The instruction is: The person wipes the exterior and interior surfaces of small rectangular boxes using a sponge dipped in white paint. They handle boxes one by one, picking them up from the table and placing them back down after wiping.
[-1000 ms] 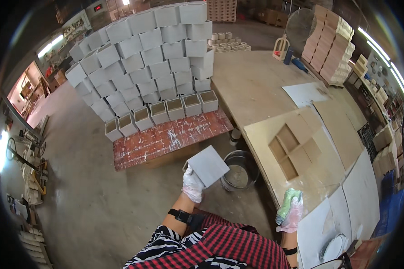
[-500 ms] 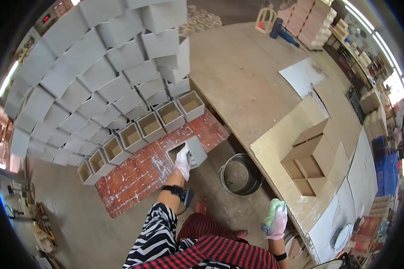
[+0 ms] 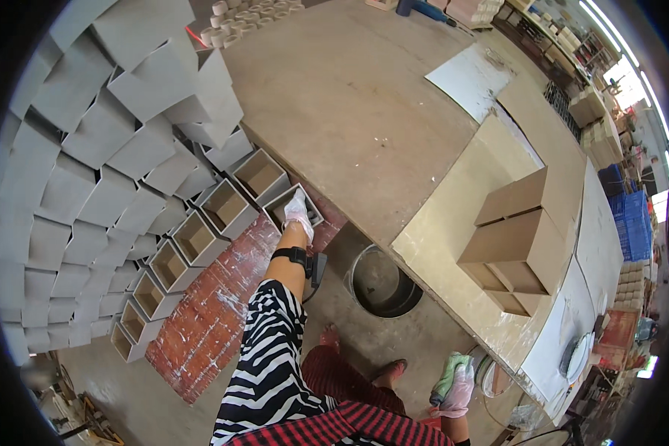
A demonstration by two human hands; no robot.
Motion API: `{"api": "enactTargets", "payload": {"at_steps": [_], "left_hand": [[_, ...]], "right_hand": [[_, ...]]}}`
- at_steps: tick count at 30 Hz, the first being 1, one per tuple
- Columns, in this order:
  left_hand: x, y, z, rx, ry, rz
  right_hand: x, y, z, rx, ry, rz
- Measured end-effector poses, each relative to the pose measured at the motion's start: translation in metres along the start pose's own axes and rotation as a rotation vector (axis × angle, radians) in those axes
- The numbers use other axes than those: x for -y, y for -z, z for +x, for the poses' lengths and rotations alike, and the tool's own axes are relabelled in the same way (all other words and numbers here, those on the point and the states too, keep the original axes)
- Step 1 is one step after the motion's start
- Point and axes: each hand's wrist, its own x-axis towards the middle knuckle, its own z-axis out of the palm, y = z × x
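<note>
Box (image 3: 276, 211) now at the red board (image 3: 208, 327)'s far end, around the fingers of the left hand (image 3: 298, 213).
It has moved outward, just beside the open boxes (image 3: 229, 206) left of those fingers, so appears grouped with them. Whether they grip it, I cannot tell; the right hand (image 3: 458, 395) clutches a green cloth (image 3: 446, 380).

No words, labels, brands, numbers or signs could be read on the boxes (image 3: 150, 83), the cloth (image 3: 446, 380), the board (image 3: 208, 327), the bucket (image 3: 404, 303) or the table (image 3: 349, 126).
</note>
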Motion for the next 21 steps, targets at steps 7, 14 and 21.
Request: {"api": "enactTargets", "payload": {"at_steps": [7, 14, 21], "left_hand": [[-0.019, -0.009, 0.006, -0.023, 0.039, -0.070], [-0.024, 0.021, -0.033, 0.082, -0.146, 0.146], [0.005, 0.039, -0.149, 0.266, -0.501, 0.285]], "right_hand": [[-0.010, -0.005, 0.008, 0.004, -0.122, 0.137], [0.006, -0.001, 0.013, -0.051, -0.179, 0.212], [0.011, 0.042, 0.022, -0.021, -0.208, 0.304]]}}
